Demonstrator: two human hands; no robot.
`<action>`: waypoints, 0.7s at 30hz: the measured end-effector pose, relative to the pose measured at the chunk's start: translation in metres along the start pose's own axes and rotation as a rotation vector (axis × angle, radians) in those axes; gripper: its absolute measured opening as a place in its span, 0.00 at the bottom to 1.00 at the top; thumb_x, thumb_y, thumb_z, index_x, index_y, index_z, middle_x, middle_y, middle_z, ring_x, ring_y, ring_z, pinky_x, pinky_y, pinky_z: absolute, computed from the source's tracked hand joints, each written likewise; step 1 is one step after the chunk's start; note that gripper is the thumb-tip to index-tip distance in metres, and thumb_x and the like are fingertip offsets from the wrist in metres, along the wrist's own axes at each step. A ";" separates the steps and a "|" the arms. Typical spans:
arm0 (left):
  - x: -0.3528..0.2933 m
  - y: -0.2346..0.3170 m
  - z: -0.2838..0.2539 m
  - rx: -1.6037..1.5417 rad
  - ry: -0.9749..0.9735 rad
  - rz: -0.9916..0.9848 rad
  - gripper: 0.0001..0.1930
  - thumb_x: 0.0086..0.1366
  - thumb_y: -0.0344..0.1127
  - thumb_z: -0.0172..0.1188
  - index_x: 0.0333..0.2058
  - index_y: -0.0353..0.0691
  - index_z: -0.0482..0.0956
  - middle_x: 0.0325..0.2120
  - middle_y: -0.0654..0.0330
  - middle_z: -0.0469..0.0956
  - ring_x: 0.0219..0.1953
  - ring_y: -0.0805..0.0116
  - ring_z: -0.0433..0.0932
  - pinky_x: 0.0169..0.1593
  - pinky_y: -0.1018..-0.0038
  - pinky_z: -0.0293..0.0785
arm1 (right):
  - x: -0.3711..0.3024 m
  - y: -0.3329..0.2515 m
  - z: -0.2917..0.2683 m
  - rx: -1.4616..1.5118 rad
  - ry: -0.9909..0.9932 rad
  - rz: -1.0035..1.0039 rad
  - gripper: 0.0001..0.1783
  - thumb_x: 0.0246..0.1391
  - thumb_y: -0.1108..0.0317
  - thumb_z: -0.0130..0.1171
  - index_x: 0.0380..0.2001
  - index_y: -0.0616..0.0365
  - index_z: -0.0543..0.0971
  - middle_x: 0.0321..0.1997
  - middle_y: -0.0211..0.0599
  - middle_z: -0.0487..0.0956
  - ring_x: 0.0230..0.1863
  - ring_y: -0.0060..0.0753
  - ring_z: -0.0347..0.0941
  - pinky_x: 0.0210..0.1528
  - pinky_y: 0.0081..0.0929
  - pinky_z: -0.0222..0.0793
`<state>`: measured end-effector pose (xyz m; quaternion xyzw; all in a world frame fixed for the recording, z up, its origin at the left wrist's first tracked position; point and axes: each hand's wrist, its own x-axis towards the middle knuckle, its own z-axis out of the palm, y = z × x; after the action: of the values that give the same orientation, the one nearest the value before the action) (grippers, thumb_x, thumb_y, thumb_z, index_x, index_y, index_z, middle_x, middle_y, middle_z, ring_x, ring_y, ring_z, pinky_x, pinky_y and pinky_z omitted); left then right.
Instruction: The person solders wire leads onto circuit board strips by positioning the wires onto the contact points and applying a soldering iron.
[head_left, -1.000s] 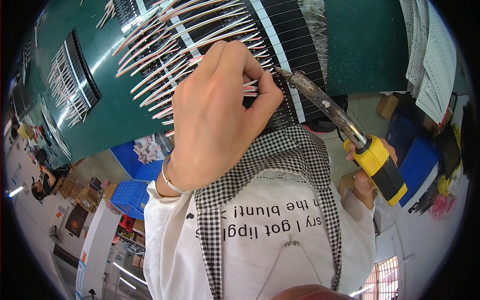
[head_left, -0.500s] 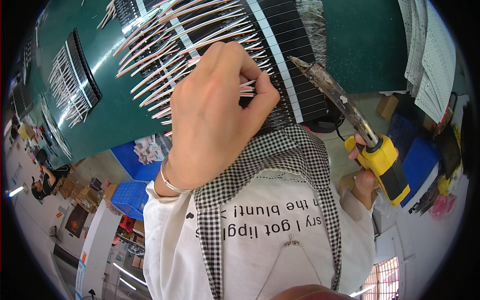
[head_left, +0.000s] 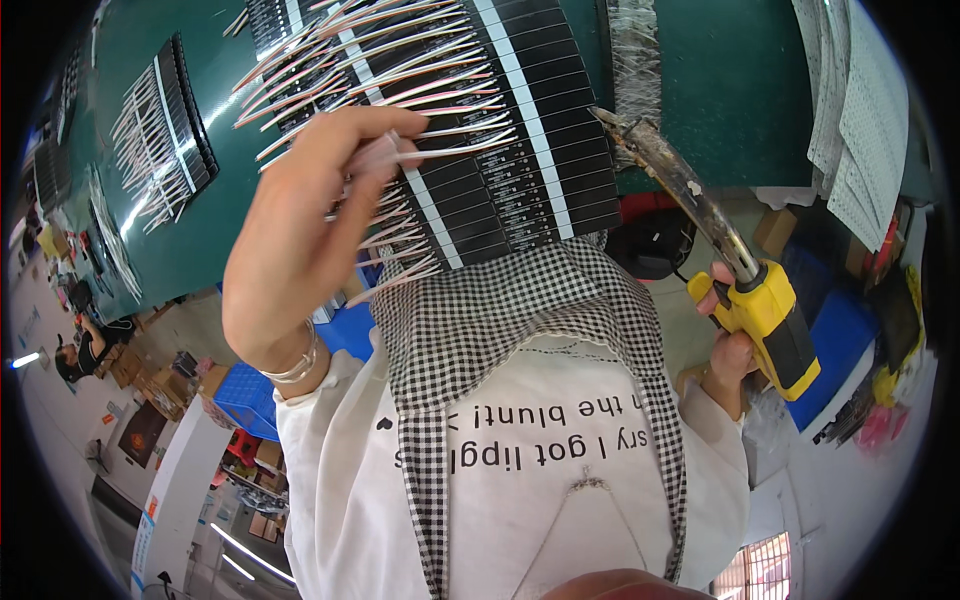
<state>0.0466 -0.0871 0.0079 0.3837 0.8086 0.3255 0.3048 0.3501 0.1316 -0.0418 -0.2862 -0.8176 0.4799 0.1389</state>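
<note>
My left hand (head_left: 295, 215) is closed in a pinch at the left edge of a row of black circuit strips (head_left: 530, 90) crossed by white bands. Between thumb and forefinger it grips the end of a thin white-and-red wire (head_left: 455, 153), which runs right onto the strips; motion blurs the fingertips. Many similar wires fan out leftward from the strips above and below it. My right hand (head_left: 732, 350) is wrapped round the yellow and black handle of a soldering gun (head_left: 765, 330). Its long, scorched metal barrel slants up left, the tip near the strips' right edge.
Another wired stack of black strips (head_left: 175, 125) lies on the green table (head_left: 240, 180) at left. A bundle of clear-wrapped pieces (head_left: 636, 60) lies beyond the gun's tip. White perforated sheets (head_left: 860, 120) hang at right. Blue crates (head_left: 248, 400) and a person (head_left: 90, 345) are at far left.
My left hand has moved left from over the strips to the wire ends, uncovering the strips' near part. The strips have shifted slightly left. The soldering gun has barely moved.
</note>
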 end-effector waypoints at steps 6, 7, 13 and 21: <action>-0.001 0.000 -0.011 -0.230 0.082 -0.135 0.12 0.69 0.27 0.48 0.46 0.30 0.76 0.32 0.59 0.81 0.30 0.82 0.72 0.33 0.85 0.67 | 0.012 -0.012 0.010 0.103 -0.006 -0.073 0.23 0.54 0.46 0.55 0.25 0.58 0.80 0.24 0.32 0.79 0.25 0.33 0.75 0.29 0.25 0.69; 0.000 0.002 -0.011 -0.276 0.119 -0.172 0.11 0.69 0.29 0.50 0.43 0.31 0.77 0.31 0.59 0.82 0.30 0.80 0.75 0.33 0.83 0.69 | 0.013 -0.013 0.010 0.095 -0.005 -0.074 0.23 0.53 0.46 0.56 0.25 0.57 0.80 0.24 0.31 0.80 0.25 0.32 0.74 0.29 0.24 0.69; -0.003 0.012 -0.003 -0.095 0.311 -0.165 0.09 0.68 0.26 0.48 0.41 0.33 0.77 0.34 0.61 0.79 0.28 0.84 0.68 0.29 0.88 0.61 | 0.009 -0.010 0.010 0.033 -0.002 -0.071 0.22 0.53 0.46 0.56 0.26 0.55 0.81 0.25 0.29 0.80 0.25 0.31 0.74 0.27 0.24 0.67; 0.005 0.021 0.016 -0.066 0.120 -0.035 0.06 0.63 0.23 0.55 0.39 0.31 0.76 0.34 0.64 0.73 0.32 0.84 0.68 0.34 0.90 0.60 | -0.009 0.009 0.008 0.072 0.065 -0.002 0.27 0.49 0.41 0.60 0.31 0.58 0.80 0.30 0.36 0.79 0.27 0.35 0.75 0.28 0.25 0.67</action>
<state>0.0649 -0.0678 0.0131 0.3392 0.8209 0.3691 0.2736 0.3556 0.1237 -0.0532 -0.2955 -0.7953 0.4991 0.1761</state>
